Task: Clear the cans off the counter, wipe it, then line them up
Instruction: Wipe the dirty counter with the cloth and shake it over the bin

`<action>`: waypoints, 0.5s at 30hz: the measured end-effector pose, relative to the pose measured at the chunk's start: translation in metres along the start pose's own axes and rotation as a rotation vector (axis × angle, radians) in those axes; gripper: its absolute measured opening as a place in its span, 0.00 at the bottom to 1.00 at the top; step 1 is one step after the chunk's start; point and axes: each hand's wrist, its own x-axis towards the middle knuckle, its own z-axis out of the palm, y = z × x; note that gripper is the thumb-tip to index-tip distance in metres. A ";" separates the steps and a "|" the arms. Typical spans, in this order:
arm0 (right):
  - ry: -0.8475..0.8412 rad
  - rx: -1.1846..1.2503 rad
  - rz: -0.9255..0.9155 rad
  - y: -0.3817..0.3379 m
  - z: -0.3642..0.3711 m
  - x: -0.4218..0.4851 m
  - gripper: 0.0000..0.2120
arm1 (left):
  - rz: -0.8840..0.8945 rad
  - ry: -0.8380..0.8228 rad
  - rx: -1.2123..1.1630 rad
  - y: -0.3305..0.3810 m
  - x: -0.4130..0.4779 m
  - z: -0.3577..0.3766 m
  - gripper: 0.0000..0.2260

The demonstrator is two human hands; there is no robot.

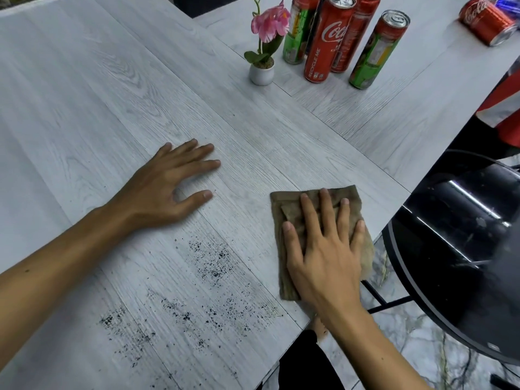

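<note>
My right hand (pixel 323 246) presses flat on a folded brown cloth (pixel 289 212) near the right edge of the pale wood-grain counter (pixel 98 108). My left hand (pixel 166 187) rests flat on the counter with fingers spread, holding nothing. Black specks of dirt (pixel 211 263) are scattered across the counter in front of me. Several tall cans stand upright at the far side: a red cola can (pixel 326 40), a second red can (pixel 356 29) behind it, and two green-and-red cans (pixel 377 52) (pixel 297 32). Another red cola can (pixel 486 21) lies on its side at the far right.
A small white pot with a pink flower (pixel 263 52) stands just left of the cans. A black round chair (pixel 464 249) sits close to the counter's right edge, over a marbled floor (pixel 416 342). Red and white fabric (pixel 503 108) shows at the right border.
</note>
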 end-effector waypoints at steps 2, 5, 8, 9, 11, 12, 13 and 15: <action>0.000 0.008 0.008 -0.001 0.000 0.012 0.31 | 0.004 0.013 -0.007 0.000 0.000 -0.003 0.27; -0.001 0.048 0.004 -0.004 -0.001 0.029 0.31 | 0.001 0.028 -0.023 -0.003 0.001 -0.007 0.26; -0.012 0.051 -0.018 -0.010 0.000 0.042 0.30 | -0.020 0.031 -0.034 -0.007 0.000 -0.009 0.26; -0.017 0.049 -0.028 -0.013 0.001 0.045 0.30 | -0.025 0.031 -0.035 -0.009 -0.002 -0.009 0.26; -0.028 0.057 -0.051 -0.022 0.003 0.049 0.29 | -0.033 0.031 -0.033 -0.011 -0.004 -0.010 0.26; -0.032 0.062 -0.066 -0.027 0.004 0.051 0.29 | -0.036 0.031 -0.030 -0.012 -0.006 -0.011 0.26; -0.037 0.065 -0.084 -0.033 0.005 0.052 0.29 | -0.040 0.031 -0.028 -0.013 -0.007 -0.012 0.25; -0.053 0.071 -0.123 -0.044 0.007 0.052 0.28 | -0.048 0.031 -0.033 -0.014 -0.010 -0.012 0.25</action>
